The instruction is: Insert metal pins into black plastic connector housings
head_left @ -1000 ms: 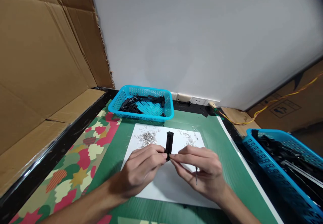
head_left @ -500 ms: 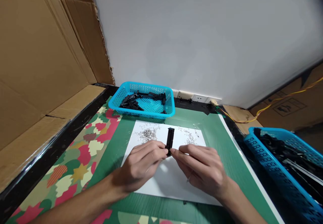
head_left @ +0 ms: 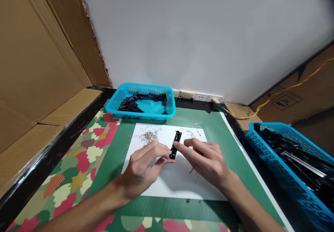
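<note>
My left hand (head_left: pixel 143 167) pinches the near end of a narrow black plastic strip (head_left: pixel 175 144) above a white sheet (head_left: pixel 180 179). My right hand (head_left: pixel 206 160) rests its fingertips against the strip's right side, fingers curled, with a thin metal pin (head_left: pixel 192 170) showing under the palm. The strip tilts up and to the right. Small silver metal springs (head_left: pixel 147 136) lie in a heap on the sheet's far left, and a thinner scatter lies at its far right.
A blue basket (head_left: pixel 142 101) with several black strips stands at the back. A larger blue basket (head_left: pixel 289 162) of black parts sits at the right edge. Cardboard walls rise on the left. A yellow wire (head_left: pixel 263 106) runs along the back right.
Both hands have shifted slightly forward on the sheet. The black strip has tipped from upright to leaning right. The view has drifted a little to the right.
</note>
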`<move>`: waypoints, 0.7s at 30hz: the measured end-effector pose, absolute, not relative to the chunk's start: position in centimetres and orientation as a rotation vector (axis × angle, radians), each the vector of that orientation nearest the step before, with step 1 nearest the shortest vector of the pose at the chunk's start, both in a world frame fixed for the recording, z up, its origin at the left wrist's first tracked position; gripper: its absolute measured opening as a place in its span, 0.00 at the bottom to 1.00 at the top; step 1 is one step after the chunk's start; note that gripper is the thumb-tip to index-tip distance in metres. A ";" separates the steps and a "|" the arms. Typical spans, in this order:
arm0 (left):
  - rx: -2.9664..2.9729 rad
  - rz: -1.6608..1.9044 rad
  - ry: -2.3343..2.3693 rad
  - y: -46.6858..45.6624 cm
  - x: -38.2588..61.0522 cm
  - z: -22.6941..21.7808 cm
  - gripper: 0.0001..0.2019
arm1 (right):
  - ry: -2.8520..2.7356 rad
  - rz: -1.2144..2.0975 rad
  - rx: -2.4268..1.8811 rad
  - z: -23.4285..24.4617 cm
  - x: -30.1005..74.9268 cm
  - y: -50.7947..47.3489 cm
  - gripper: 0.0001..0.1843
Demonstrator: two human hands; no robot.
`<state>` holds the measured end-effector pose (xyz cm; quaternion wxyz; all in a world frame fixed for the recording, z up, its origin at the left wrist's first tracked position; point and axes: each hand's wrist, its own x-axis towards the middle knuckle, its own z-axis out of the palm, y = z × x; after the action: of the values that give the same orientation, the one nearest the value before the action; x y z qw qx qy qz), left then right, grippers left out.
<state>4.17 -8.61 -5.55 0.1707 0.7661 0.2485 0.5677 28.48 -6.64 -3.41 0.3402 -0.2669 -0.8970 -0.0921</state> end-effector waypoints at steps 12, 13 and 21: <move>2.370 1.485 0.917 -8.2 3.6 -5.5 0.18 | -2.335 -0.363 -0.620 -2.2 28.1 -6.7 0.14; 2.379 1.463 0.932 -8.1 3.6 -5.6 0.17 | -2.344 -0.379 -0.625 -2.3 28.0 -6.6 0.13; 2.415 1.339 1.019 -7.4 3.6 -6.8 0.10 | -2.532 -0.145 -0.895 -2.5 27.8 -6.1 0.12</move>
<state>3.63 -7.45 -6.79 0.0988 0.8165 0.3446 0.4527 27.83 -6.08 -2.48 0.2242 -0.3243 -0.9175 -0.0527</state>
